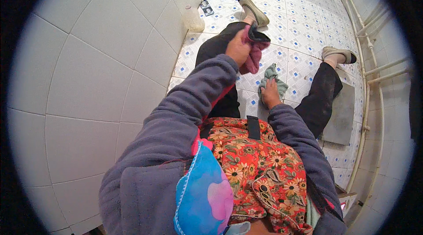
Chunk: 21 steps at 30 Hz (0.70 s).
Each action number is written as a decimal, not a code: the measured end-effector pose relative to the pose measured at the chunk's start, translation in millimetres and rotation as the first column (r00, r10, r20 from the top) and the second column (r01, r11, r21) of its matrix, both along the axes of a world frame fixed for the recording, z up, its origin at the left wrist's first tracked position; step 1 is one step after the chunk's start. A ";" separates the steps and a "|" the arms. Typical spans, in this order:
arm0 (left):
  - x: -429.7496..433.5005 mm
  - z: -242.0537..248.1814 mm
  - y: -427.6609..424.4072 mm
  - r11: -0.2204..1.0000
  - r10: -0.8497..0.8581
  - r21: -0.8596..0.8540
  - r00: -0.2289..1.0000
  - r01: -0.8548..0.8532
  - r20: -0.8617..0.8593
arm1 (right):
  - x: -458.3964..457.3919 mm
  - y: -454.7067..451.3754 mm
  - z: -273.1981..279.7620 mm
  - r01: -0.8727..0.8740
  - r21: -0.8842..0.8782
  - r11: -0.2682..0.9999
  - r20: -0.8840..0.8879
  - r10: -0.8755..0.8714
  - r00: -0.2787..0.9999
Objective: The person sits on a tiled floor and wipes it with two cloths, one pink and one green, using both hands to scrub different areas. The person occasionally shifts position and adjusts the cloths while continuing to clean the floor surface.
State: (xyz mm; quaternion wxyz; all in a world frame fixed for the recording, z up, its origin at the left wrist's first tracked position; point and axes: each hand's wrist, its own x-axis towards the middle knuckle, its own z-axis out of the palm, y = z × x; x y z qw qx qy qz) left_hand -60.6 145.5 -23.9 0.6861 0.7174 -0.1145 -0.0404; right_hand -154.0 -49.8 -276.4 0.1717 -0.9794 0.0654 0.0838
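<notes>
My left hand (238, 49) grips a bunched pink cloth (253, 57) with a dark edge, raised in front of my left knee. Lower and to the right, my right hand (271, 92) presses a crumpled pale green cloth (271, 75) against the patterned tile floor (300, 33). Its fingers lie over the cloth, and part of the cloth is hidden beneath them. My legs in black trousers (317, 99) are spread to either side of it. Red floral fabric (238, 155) covers my front, beside a blue and pink piece of fabric (205, 188).
A pale tiled wall (89, 86) rises close on the left. By its corner stand a translucent plastic bottle (193, 20) and a small black-and-white item (207, 7). Pipes (366, 69) run along the right wall. A grey flat slab (340, 116) lies beside my right leg.
</notes>
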 end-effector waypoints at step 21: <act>121.0 -50.4 97.8 0.896 0.309 0.322 0.950 -0.305 0.040 | 1.4 128.9 40.6 -0.846 0.125 0.519 0.270 0.802 0.532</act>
